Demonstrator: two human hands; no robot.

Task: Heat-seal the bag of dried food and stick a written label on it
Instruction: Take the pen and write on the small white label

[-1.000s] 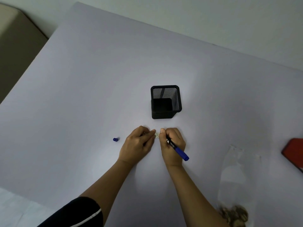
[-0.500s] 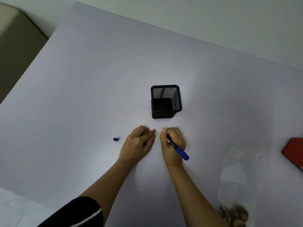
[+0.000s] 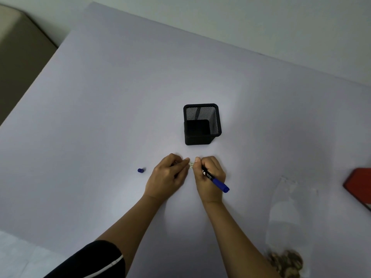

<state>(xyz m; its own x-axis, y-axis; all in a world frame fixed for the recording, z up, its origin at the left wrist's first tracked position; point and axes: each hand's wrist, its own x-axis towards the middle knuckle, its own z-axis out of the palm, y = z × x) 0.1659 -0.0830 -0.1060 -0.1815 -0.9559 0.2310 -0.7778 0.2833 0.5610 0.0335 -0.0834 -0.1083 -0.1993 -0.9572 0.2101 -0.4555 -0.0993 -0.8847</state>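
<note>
1. label (image 3: 191,165): small pale strip just below centre of the frame, seen only in the gap between the two hands. whether it lies on the tabletop (image 3: 100,117) or is lifted off it: cannot tell.
2. left hand (image 3: 167,177): fingers curled, tips pinching the left end of the label.
3. right hand (image 3: 209,177): fingers curled, fingertip and thumb on the right end of the label. the same hand grips a blue pen (image 3: 215,180), whose barrel sticks out toward the lower right.
4. pen cap (image 3: 141,170): blue, lying on the tabletop left of the left hand, apart from it.
5. mesh pen holder (image 3: 201,125): black, square, upright, just above the hands in the frame, not touching them.
6. bag (image 3: 287,223): clear, flat on the tabletop at lower right, well apart from the right hand. dried food (image 3: 287,261) is gathered at its near end, by the bottom edge.
7. red object (image 3: 359,186): cut off by the right edge, beyond the bag; kind unclear.
8. dark sleeve (image 3: 90,261) at lower left.
</note>
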